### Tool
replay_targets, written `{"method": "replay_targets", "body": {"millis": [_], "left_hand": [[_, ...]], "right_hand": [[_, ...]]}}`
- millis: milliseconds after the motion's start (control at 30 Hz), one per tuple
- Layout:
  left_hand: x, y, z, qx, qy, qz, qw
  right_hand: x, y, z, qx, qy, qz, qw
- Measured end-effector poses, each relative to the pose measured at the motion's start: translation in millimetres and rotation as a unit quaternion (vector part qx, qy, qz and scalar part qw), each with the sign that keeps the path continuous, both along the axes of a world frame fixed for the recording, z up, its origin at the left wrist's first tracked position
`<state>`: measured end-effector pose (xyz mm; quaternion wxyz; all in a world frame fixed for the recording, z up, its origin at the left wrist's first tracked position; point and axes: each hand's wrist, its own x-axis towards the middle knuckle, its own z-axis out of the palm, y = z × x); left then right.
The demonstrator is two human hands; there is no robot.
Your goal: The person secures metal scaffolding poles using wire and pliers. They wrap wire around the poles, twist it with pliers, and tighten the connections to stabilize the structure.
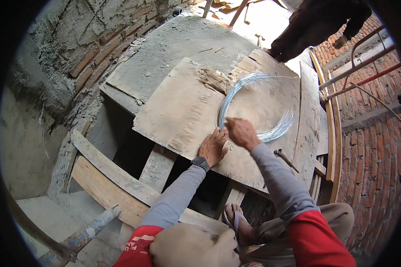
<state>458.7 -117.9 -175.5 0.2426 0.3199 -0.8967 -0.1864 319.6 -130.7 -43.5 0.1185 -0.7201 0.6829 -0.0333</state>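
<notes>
The right hand (pixel 241 133) is blurred, its grip too unclear to read. It and the left hand (pixel 213 147) cover part of the wire coil (pixel 226 104). The top edge cuts off the co-worker (pixel 314 24). Shadow hides what lies inside the gap (pixel 122 135) beside the boards (pixel 182 107).

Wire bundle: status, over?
Left hand and blurred right hand at wire bundle, grip unclear. Bundle lies curved on plywood. Dark hand tool to their right, clear of both.
</notes>
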Motion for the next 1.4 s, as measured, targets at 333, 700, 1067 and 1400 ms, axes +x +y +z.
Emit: {"method": "replay_targets", "body": {"millis": [333, 700, 1067, 1400], "left_hand": [[16, -8, 23, 0.212, 0.163, -0.022, 0.963], [33, 14, 22, 0.721, 0.486, 0.078, 0.487], [117, -10, 23, 0.723, 0.332, 0.036, 0.605], [110, 53, 18, 0.768, 0.467, 0.010, 0.439]], "right_hand": [[-9, 67, 28, 0.006, 0.083, -0.193, 0.978], [-30, 143, -18, 0.000, -0.183, -0.264, 0.947], [-178, 234, -71, 0.107, 0.081, -0.466, 0.875], [-230, 198, -70, 0.194, 0.089, -0.334, 0.918]]}}
